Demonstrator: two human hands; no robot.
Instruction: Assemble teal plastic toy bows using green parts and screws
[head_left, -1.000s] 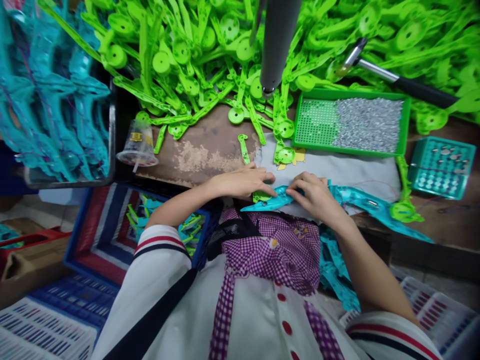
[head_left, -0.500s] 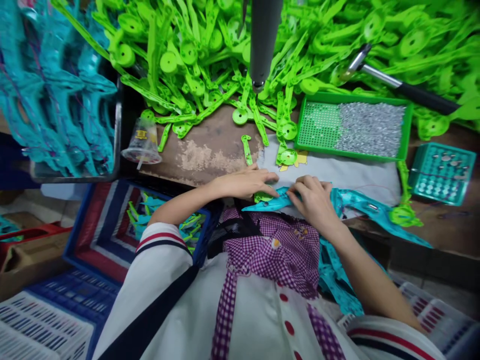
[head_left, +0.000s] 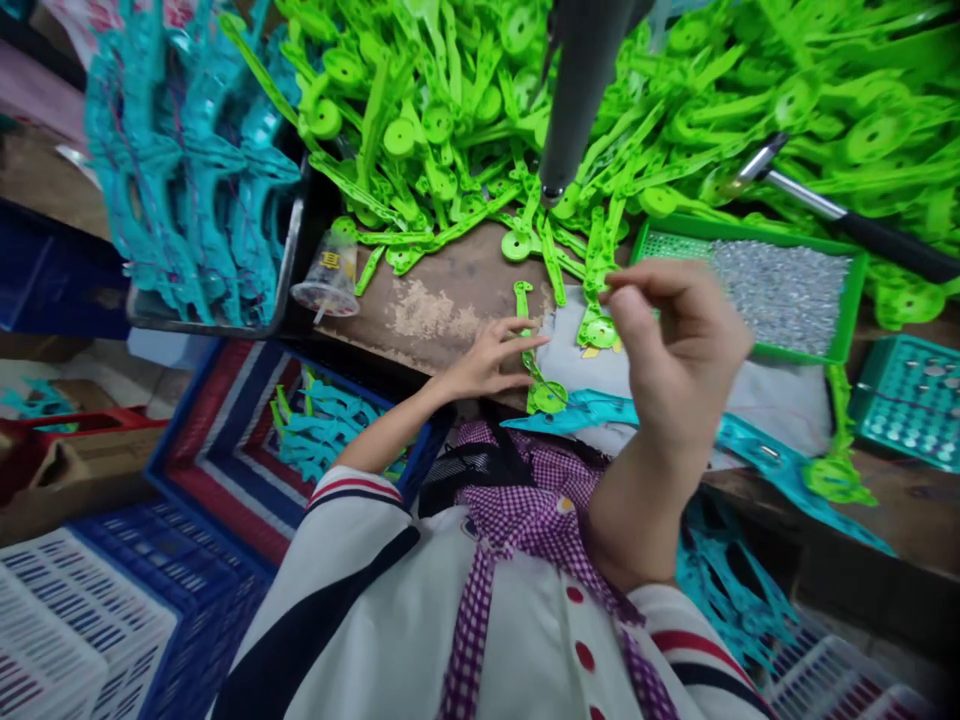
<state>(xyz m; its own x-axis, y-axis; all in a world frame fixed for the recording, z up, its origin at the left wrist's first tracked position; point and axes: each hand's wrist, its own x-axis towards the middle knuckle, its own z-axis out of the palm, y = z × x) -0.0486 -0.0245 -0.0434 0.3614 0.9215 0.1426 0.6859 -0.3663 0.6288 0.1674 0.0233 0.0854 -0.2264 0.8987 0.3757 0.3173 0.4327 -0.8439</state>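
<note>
My left hand (head_left: 495, 362) is at the table's front edge with its fingers spread, beside and partly over a green plastic part with a round end (head_left: 550, 397). A long blue plastic piece (head_left: 776, 452) lies along the edge, its left end close to that round end. Raised above the blue piece, my right hand (head_left: 679, 360) has thumb and fingertips pinched together. Whatever may be between those fingertips is too small to make out. More green parts (head_left: 600, 332) lie on the grey cloth (head_left: 784, 395) just beyond my hands.
A dark power-driver-like tool (head_left: 577, 110) hangs overhead. Behind lie heaped green parts (head_left: 442, 130) and a hammer (head_left: 817, 195). A green tray (head_left: 855, 310) of small metal pieces and a teal box (head_left: 911, 400) stand right; a plastic cup (head_left: 330, 275) and blue-piece bin (head_left: 292, 260) left.
My right hand has come off the blue piece and risen toward the camera, fingers pinched. My left hand has drawn back leftward and spread its fingers. The view has shifted.
</note>
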